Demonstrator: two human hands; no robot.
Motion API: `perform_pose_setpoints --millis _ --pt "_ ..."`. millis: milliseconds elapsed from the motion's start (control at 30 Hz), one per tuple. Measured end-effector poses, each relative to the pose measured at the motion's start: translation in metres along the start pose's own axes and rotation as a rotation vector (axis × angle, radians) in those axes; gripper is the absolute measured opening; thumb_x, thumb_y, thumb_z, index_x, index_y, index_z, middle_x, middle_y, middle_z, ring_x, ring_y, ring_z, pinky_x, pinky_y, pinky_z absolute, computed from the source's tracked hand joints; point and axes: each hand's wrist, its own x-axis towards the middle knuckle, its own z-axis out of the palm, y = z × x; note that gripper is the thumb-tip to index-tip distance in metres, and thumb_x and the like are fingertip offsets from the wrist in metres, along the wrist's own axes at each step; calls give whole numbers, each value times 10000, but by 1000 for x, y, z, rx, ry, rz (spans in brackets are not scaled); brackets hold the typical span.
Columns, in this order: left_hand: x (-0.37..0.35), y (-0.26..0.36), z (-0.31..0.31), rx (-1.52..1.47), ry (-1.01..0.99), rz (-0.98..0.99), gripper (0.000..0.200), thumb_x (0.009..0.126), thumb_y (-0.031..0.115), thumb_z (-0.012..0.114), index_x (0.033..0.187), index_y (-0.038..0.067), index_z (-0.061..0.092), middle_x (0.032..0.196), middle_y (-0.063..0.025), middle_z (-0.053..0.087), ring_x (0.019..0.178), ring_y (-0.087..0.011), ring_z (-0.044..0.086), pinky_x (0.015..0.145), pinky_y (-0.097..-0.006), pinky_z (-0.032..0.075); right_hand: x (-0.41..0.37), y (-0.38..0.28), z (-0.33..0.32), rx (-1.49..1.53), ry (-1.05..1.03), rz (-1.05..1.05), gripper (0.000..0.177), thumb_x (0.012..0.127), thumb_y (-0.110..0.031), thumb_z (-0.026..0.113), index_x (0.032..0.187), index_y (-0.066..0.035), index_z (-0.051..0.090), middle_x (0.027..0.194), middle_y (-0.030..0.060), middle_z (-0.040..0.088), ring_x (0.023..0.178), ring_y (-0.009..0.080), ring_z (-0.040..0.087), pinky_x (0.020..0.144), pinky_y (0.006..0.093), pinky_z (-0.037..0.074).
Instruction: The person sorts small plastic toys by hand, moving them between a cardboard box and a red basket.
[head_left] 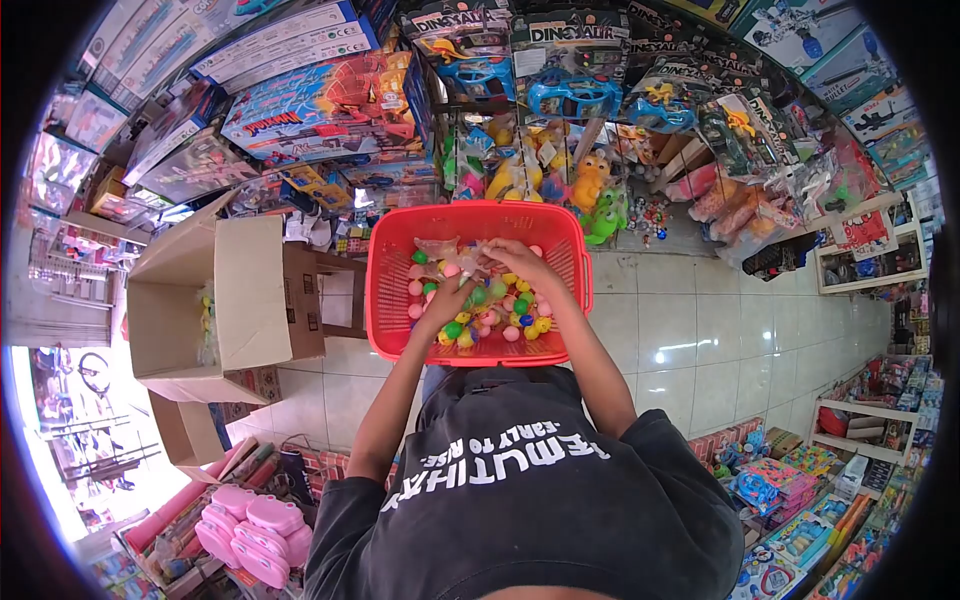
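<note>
Basket [385,300] is the biggest concern. It is red, it seems to rest against your knees, and both of your hands are inside it. I think a press on its near rim could tip it and spill everything over the tiled floor [680,330]. Cardboard box [250,290], open and well apart to the left of your left hand, gives it no support.

Your right hand [520,262] has narrow fingers, pinched on a clear bag [450,252] at the far side of the basket. Such thin plastic may slip or tear.

Your left hand [447,298] bends down into the small coloured balls [520,320]; I cannot tell if it grips one. Being round, they would probably roll far.

You can read "DINOSAUR" on the hanging packs [575,35] beyond your hands, and "EARLY TO RISE" on your shirt [520,500].
</note>
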Motion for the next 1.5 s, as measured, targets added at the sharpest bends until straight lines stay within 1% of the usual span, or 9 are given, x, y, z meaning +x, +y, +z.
perform_pose_setpoints --millis 100,167,267,533,1000,1200,1367,1433,1500 --pt "-3 -19 -9 74 86 46 332 914 271 445 1089 10 553 991 -91 594 914 -158 557 793 -277 427 16 48 -10 -279 173 -4 236 821 -219 571 973 -39 575 945 65 606 912 150 571 781 269 439" --pt "-6 -33 -12 99 134 44 344 921 291 430 1081 15 559 988 -91 589 907 -158 559 760 -283 458 14 64 -10 -951 169 185 250 774 -211 597 971 -59 583 988 129 605 937 244 577 794 330 447" --pt "-12 -29 -15 -93 149 -153 352 923 279 428 1037 -22 571 950 -122 605 894 -193 558 823 -288 398 16 97 -12 -1272 185 45 357 713 -226 637 1028 -84 547 1031 161 583 963 319 554 812 379 440" --pt "-18 -15 -11 -246 210 -221 416 924 374 405 1000 5 580 809 -56 549 700 -116 540 510 -248 475 6 103 -5 -983 128 199 553 628 -266 709 1092 -99 457 1034 147 581 961 311 559 803 386 440" --pt "-19 -17 -11 -164 253 -128 402 923 374 412 988 16 582 840 -50 561 754 -125 539 595 -256 481 -5 80 -30 -699 47 67 521 679 -323 673 1091 -39 526 997 162 595 945 274 570 803 332 441" --pt "-22 -4 -9 -223 244 -194 409 921 381 413 983 18 590 851 -48 559 764 -127 542 568 -256 491 -19 71 -24 -742 232 79 508 709 -306 660 1112 -23 533 1018 174 591 963 272 568 826 325 435" --pt "-21 -7 -9 -162 256 -137 412 919 383 417 993 17 592 859 -52 557 765 -130 543 546 -256 494 -16 79 -26 -939 84 52 506 725 -318 651 1121 -24 540 1078 167 577 974 279 565 843 316 428" --pt "-21 -2 -10 -226 198 -271 410 920 378 420 1029 19 587 946 -57 581 889 -129 527 790 -255 407 -15 80 -26 -1080 -16 38 488 735 -316 643 1116 -27 546 1095 158 572 977 282 563 848 313 425" --pt "-15 -26 -10 -179 205 -201 409 920 376 420 1028 20 590 947 -58 582 892 -129 526 792 -255 407 -14 83 -24 -792 -126 41 402 757 -299 618 1058 -36 587 1032 140 600 954 262 571 843 300 425"
